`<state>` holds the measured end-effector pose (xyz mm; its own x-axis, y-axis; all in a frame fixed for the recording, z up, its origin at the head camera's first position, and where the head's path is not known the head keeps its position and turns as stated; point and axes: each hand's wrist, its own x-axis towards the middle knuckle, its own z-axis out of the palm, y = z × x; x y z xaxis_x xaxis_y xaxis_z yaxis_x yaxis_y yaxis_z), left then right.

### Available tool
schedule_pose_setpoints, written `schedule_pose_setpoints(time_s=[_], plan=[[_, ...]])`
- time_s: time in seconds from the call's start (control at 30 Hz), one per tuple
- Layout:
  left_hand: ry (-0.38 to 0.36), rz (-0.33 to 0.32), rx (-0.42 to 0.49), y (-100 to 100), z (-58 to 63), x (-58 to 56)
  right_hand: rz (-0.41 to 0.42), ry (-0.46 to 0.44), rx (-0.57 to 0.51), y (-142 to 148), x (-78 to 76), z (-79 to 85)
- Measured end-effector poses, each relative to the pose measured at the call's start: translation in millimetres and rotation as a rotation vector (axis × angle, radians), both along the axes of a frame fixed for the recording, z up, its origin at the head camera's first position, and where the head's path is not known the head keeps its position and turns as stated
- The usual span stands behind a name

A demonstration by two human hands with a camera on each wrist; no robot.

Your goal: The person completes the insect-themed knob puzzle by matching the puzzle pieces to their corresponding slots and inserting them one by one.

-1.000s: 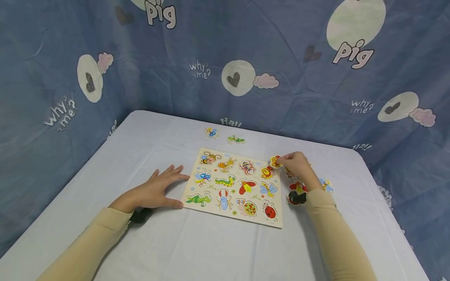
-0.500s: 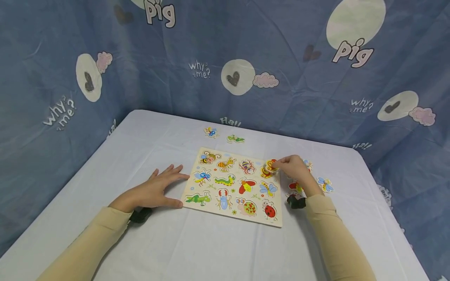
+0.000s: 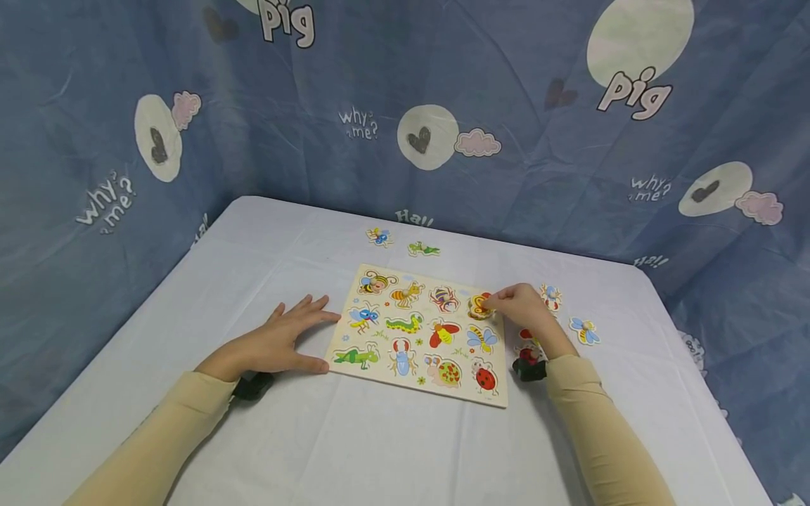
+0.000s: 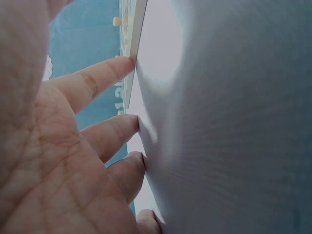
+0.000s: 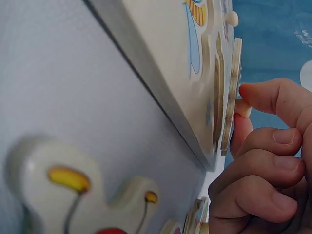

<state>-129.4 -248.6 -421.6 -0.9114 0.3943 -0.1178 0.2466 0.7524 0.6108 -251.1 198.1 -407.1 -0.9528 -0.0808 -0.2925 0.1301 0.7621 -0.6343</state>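
Observation:
My right hand [image 3: 522,307] pinches the small knob [image 5: 243,108] of a red-and-yellow puzzle piece [image 3: 478,308] between thumb and index finger. That piece overlaps the top right recess of the wooden insect puzzle board [image 3: 380,374]; from the right wrist it stands slightly proud of the board face. The other right fingers are curled in beside it. On the board's left side, my left hand [image 3: 278,342] lies spread on the cloth, its index fingertip and thumb at the board edge and its fingers nearly straight.
Behind the board lie a blue fly piece [image 3: 379,237] and a grasshopper piece [image 3: 423,249]. To its right are a beetle piece [image 3: 551,296], a blue-winged piece [image 3: 585,330] and a ladybird piece [image 3: 527,353], partly hidden by the right wrist camera [image 3: 529,370]. A patterned blue curtain [image 3: 316,161] hangs behind.
My right hand has carried the red-and-yellow piece left and down from beyond the board's top right corner onto the recess there. My left hand has kept its place.

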Motion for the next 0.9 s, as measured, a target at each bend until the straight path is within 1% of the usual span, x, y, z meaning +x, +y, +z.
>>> schedule_pose_setpoints(time_s=[0.17,0.33,0.57,0.77,0.9], plan=[[-0.003,0.003,-0.002,0.6,0.5,-0.2,0.001,0.003,0.026,-2.8,-0.1,-1.2],[-0.007,0.006,-0.001,1.2,1.6,0.1,-0.003,-0.013,0.044,-5.0,-0.3,-2.6],[-0.007,0.006,-0.004,0.9,1.3,0.1,0.000,-0.016,0.042,-5.2,-0.7,-4.0],[-0.005,0.003,-0.006,0.3,0.3,-0.4,0.024,0.002,0.040,-3.4,-1.9,-7.1],[-0.005,0.000,-0.003,0.1,-0.3,-0.7,0.017,-0.003,0.037,-3.9,-3.0,-7.6]])
